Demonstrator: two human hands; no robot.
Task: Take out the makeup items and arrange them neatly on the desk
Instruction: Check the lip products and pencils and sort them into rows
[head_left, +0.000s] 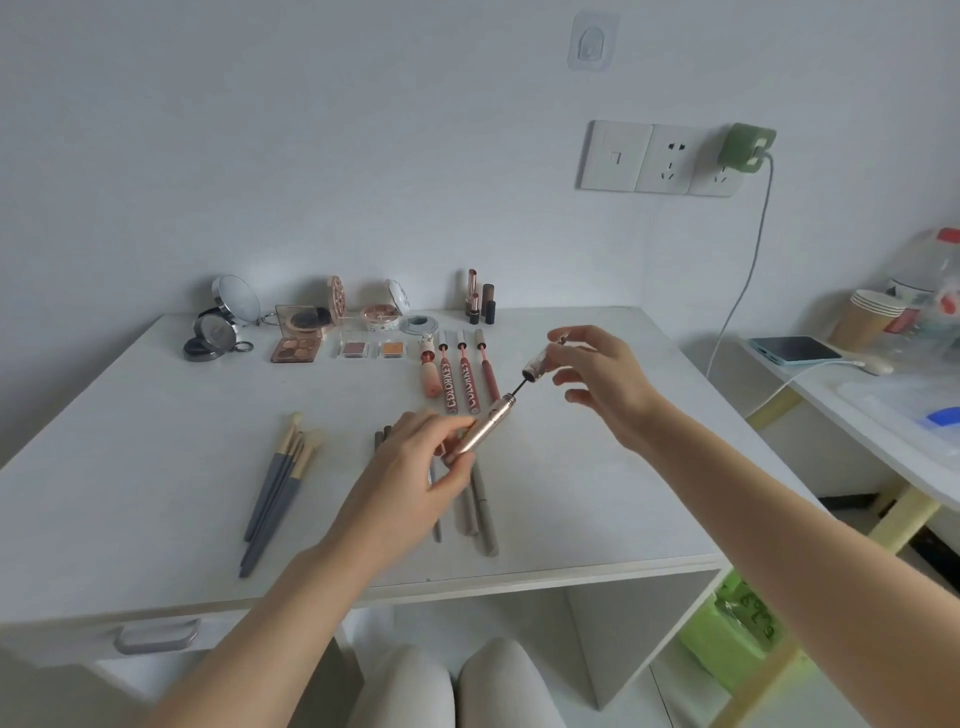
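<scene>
While held above the white desk (156, 441), a rose-gold metallic mascara tube (485, 428) sits tilted in the left hand (415, 478), fingers and thumb curled round its lower end. Its matching cap (540, 364), with a thin dark wand partly drawn from the tube mouth, is pinched by the right hand (602, 379), remaining fingers spread loosely. Lip glosses (457, 379) lie in a row just behind; grey-handled brushes (280, 483) lie to the left.
</scene>
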